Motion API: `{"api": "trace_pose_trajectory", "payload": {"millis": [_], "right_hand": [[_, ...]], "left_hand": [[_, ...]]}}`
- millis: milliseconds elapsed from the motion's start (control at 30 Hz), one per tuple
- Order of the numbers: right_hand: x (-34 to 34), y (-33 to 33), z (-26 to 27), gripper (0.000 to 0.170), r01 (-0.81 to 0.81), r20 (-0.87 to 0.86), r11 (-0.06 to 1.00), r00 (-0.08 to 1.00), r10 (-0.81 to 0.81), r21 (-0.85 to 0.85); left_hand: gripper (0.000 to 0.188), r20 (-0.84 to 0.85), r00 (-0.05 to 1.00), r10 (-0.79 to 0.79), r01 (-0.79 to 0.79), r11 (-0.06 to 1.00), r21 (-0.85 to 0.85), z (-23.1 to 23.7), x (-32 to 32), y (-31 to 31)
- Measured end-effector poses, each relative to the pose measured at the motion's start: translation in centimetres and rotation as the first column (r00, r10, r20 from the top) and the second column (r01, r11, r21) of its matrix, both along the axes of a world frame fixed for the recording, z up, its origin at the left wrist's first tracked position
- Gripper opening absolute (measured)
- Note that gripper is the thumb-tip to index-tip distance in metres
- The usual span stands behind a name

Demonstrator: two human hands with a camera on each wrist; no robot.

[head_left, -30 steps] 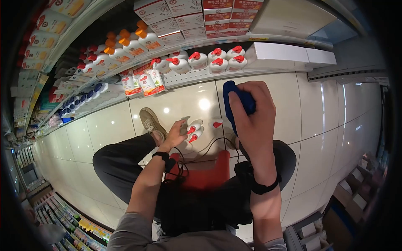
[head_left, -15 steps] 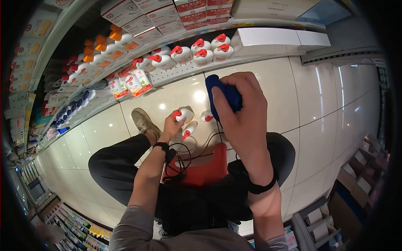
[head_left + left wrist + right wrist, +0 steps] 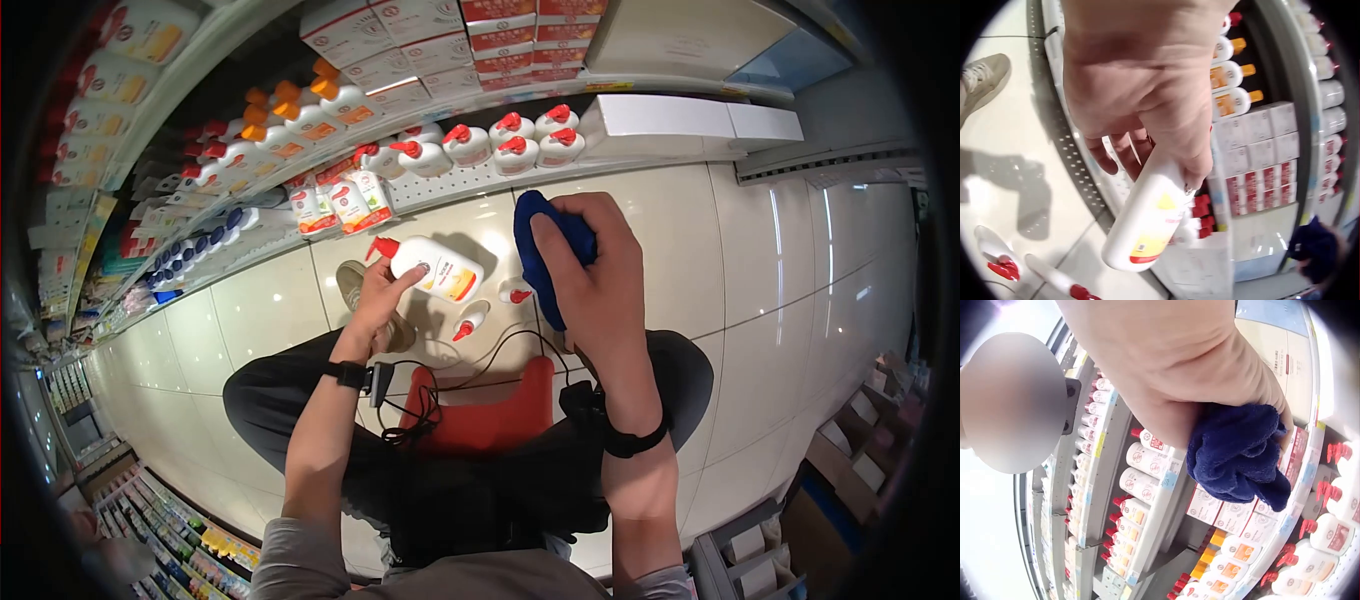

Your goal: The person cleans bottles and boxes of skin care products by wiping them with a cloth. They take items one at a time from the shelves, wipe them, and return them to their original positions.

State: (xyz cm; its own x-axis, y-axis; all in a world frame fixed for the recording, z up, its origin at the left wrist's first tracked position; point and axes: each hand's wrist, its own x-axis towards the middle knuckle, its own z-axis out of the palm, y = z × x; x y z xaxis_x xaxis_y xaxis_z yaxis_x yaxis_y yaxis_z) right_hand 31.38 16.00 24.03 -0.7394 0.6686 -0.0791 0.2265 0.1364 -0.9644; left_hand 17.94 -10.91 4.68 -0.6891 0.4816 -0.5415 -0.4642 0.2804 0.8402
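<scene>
My left hand (image 3: pixel 374 303) grips a white pump bottle (image 3: pixel 438 270) by its upper part, just below the red pump head. The bottle is tilted, its orange-marked label facing up and its base toward the right. In the left wrist view the thumb lies along one side of the bottle (image 3: pixel 1146 215), fingers behind it. My right hand (image 3: pixel 603 275) holds a bunched dark blue cloth (image 3: pixel 540 245), raised to the right of the bottle; the right wrist view shows the cloth (image 3: pixel 1235 456) crumpled under the palm. Two more red-topped pump bottles stand on the floor, one (image 3: pixel 471 318) nearer me, one (image 3: pixel 513 290) farther right.
Ahead, a low perforated shelf (image 3: pixel 455 188) carries several red-pump bottles (image 3: pixel 467 147), plastic-wrapped packs (image 3: pixel 358 203) and a long white box (image 3: pixel 655 128). Orange-capped bottles (image 3: pixel 305 118) and stacked cartons fill the shelf above. A red stool (image 3: pixel 485 408) sits between my legs, with black cables (image 3: pixel 425 410) beside it.
My left hand has taken hold of one bottle from the floor and lifted it, tilting it on its side toward the camera. The right hand keeps the blue cloth with little movement.
</scene>
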Motion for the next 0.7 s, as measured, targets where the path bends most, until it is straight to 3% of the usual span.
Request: {"api": "trace_pose_trajectory", "payload": {"millis": [67, 133, 167, 200, 267, 300, 333, 367, 400, 433, 467, 500, 600, 667, 700], "right_hand": [[-0.2, -0.7, 0.3, 0.020, -0.015, -0.014, 0.998, 1.000, 0.014, -0.056], [-0.7, -2.0, 1.4, 0.020, -0.047, -0.059, 0.844, 0.998, 0.018, -0.535], [-0.9, -3.2, 0.7, 0.021, -0.095, -0.172, 0.801, 0.985, -0.009, -0.591], [-1.0, -4.4, 1.7, 0.022, -0.107, -0.177, 0.737, 0.984, -0.017, -0.667], [-0.9, -7.3, 1.8, 0.020, -0.108, -0.143, 0.769, 0.990, 0.023, -0.629], [-0.9, -8.6, 0.9, 0.019, -0.090, -0.253, 0.948, 0.967, 0.011, -0.305], [-1.1, -9.4, 0.9, 0.018, -0.018, -0.356, 0.998, 0.934, 0.037, 0.057], [-0.6, -9.8, 1.6, 0.020, -0.030, -0.352, 0.963, 0.927, 0.128, 0.269], [-0.3, -9.8, 2.6, 0.023, -0.075, -0.289, 0.871, 0.927, 0.240, 0.485], [-0.1, -10.3, 2.4, 0.024, -0.118, -0.270, 0.805, 0.905, 0.328, 0.582], [-0.3, -10.8, 1.9, 0.026, -0.158, -0.237, 0.726, 0.881, 0.410, 0.669], [-0.7, -10.9, 1.3, 0.026, -0.158, -0.228, 0.722, 0.885, 0.406, 0.673], [-1.6, -10.7, 0.1, 0.028, -0.201, -0.124, 0.667, 0.906, 0.406, 0.717], [-2.9, -9.8, 0.0, 0.029, -0.142, -0.083, 0.801, 0.969, 0.232, 0.581], [-3.4, -9.7, -0.4, 0.031, -0.059, -0.081, 0.828, 0.989, 0.126, 0.557]], "left_hand": [[0.039, 0.098, 0.991, 0.088, -0.109, 0.964, 0.243, 3.1, -0.5, -1.1], [0.053, 0.351, 0.902, 0.250, -0.398, 0.794, 0.459, 8.6, 1.0, 0.2], [0.064, 0.430, 0.901, 0.051, -0.367, 0.617, 0.696, 10.4, 1.4, 0.5], [0.067, 0.495, 0.869, 0.022, -0.439, 0.499, 0.748, 13.0, 1.9, 1.8], [0.068, 0.401, 0.912, 0.090, -0.391, 0.486, 0.782, 16.3, 3.2, 3.3], [0.067, 0.421, 0.907, 0.030, -0.386, 0.464, 0.797, 16.5, 3.3, 3.1], [0.066, 0.438, 0.898, -0.033, -0.380, 0.442, 0.812, 16.7, 3.6, 2.9], [0.065, 0.414, 0.897, 0.152, -0.420, 0.586, 0.694, 17.0, 4.0, 2.8], [0.066, 0.391, 0.900, 0.191, -0.409, 0.678, 0.611, 17.2, 4.2, 2.8], [0.066, 0.418, 0.896, 0.150, -0.399, 0.686, 0.608, 17.2, 4.1, 2.7], [0.066, 0.447, 0.888, 0.109, -0.389, 0.696, 0.603, 17.1, 4.1, 2.6], [0.065, 0.491, 0.871, -0.025, -0.374, 0.615, 0.694, 17.6, 4.1, 2.9], [0.066, 0.497, 0.864, -0.077, -0.325, 0.669, 0.668, 16.8, 3.6, 3.4], [0.069, 0.436, 0.899, -0.028, -0.255, 0.777, 0.576, 17.0, 4.4, 4.6], [0.070, 0.441, 0.897, -0.031, -0.253, 0.781, 0.571, 16.7, 4.7, 5.0]]}}
